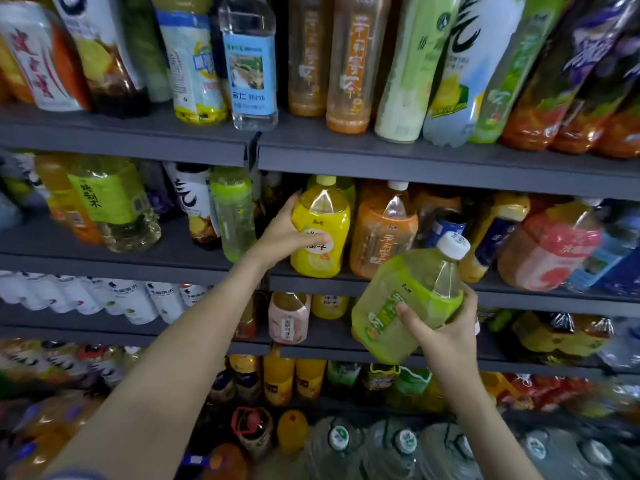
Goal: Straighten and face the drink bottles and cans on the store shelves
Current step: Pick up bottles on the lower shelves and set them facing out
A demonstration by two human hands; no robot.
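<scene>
The left hand (282, 233) grips the yellow-labelled plastic juice bottle (320, 230), upright at the front edge of the grey metal middle shelf (346, 285). The right hand (446, 329) holds the tilted green-labelled plastic tea bottle (408, 306), off the shelf. Judged progress: partial; neighbouring bottles on the right lean and remain unfaced.

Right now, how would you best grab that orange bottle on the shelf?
Grip the orange bottle round its wide labelled body, coming straight in from the front. It stands upright at the shelf edge, hemmed by the yellow bottle and others, so its sides are blocked.
</scene>
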